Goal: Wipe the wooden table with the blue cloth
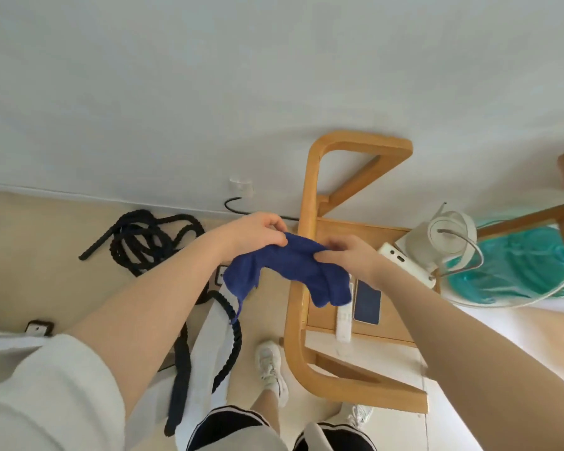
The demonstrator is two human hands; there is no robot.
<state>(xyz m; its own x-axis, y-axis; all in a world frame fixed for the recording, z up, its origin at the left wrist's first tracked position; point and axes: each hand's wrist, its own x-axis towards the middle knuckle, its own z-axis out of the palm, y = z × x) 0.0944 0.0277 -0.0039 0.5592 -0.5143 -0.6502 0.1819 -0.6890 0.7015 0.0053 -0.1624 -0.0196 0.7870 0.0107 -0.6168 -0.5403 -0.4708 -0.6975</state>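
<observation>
Blue cloth [293, 270] hangs between left hand [253, 234] and right hand [352, 257], both pinching it above wooden table [336, 232].

Plain deep-blue cloth [287, 271]; honey-tan wooden table [298, 271]; black rope [144, 242]; teal bag [515, 268]

The wooden table [331, 237] has bare top along its left and far part. A phone [367, 301] and white remote [343, 323] lie near its front edge, and a white kettle [443, 240] crowds the right side.
</observation>
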